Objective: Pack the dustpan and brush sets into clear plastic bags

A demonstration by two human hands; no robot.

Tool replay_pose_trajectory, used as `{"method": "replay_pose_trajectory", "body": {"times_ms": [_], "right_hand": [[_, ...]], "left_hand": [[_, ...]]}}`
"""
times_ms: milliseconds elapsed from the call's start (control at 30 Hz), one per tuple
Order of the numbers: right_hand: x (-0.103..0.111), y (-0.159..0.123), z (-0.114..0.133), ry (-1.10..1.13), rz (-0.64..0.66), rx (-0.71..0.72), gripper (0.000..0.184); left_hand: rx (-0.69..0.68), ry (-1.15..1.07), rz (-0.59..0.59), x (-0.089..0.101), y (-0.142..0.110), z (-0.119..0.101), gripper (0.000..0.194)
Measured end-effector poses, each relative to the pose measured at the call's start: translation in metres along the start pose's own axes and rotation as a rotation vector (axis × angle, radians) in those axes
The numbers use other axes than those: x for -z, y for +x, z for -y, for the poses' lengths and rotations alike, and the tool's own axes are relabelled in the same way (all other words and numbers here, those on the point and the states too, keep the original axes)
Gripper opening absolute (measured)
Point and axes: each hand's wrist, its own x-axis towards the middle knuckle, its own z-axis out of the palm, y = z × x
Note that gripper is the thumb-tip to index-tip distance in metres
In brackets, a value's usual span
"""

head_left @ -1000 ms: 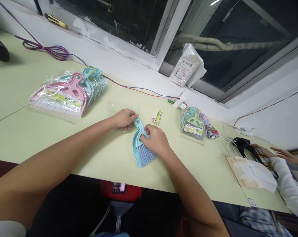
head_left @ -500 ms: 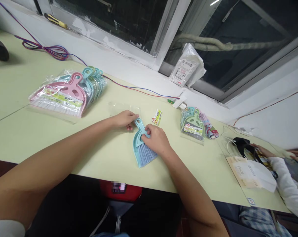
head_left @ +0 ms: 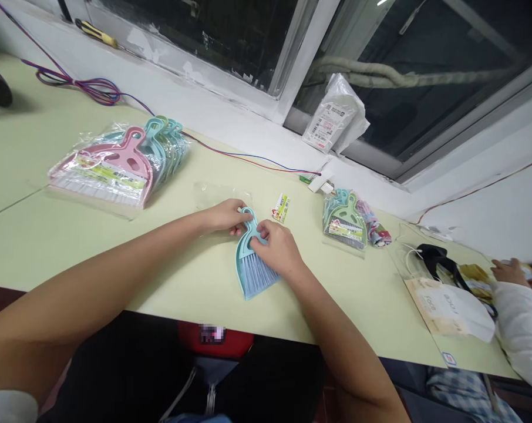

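A light blue dustpan [head_left: 238, 258] and a matching hand brush [head_left: 258, 275] lie nested together on the table, bristles toward me. My left hand [head_left: 228, 217] is closed on the handle end of the dustpan, thumb on top. My right hand [head_left: 278, 247] pinches the brush at its neck, hiding part of its handle. Just beyond my hands, a printed label card [head_left: 280, 208] lies flat. An open clear plastic bag [head_left: 222, 191] rests beyond my left hand, partly hidden by it.
Bagged dustpan sets [head_left: 129, 158] are stacked at the left. A smaller bagged green set [head_left: 347, 222] lies to the right. Cables [head_left: 101, 91] run along the wall near a screwdriver [head_left: 96, 34]. At far right, another person's hands [head_left: 510, 273] work beside a paper bag [head_left: 451, 308].
My left hand has moved slightly right, its thumb now over the handle end. The brush sits more fully within the dustpan. The other person's hands have shifted, with yellow cloth now showing.
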Motion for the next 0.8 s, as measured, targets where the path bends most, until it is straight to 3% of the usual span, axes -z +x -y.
{"method": "replay_pose_trajectory", "body": {"times_ms": [400,667,800], "right_hand": [[-0.005,0.001,0.0,-0.032,-0.017,0.015,0.017],[-0.004,-0.001,0.004,-0.006,-0.021,0.028,0.014],[0.014,0.008,-0.014,0.103,-0.155,0.024,0.021]], "left_hand": [[-0.032,0.013,-0.068,-0.002,0.009,0.011,0.009],[-0.022,-0.019,-0.001,-0.002,0.006,0.007,0.009],[-0.04,-0.042,-0.035,0.007,0.005,0.004,0.009]]}}
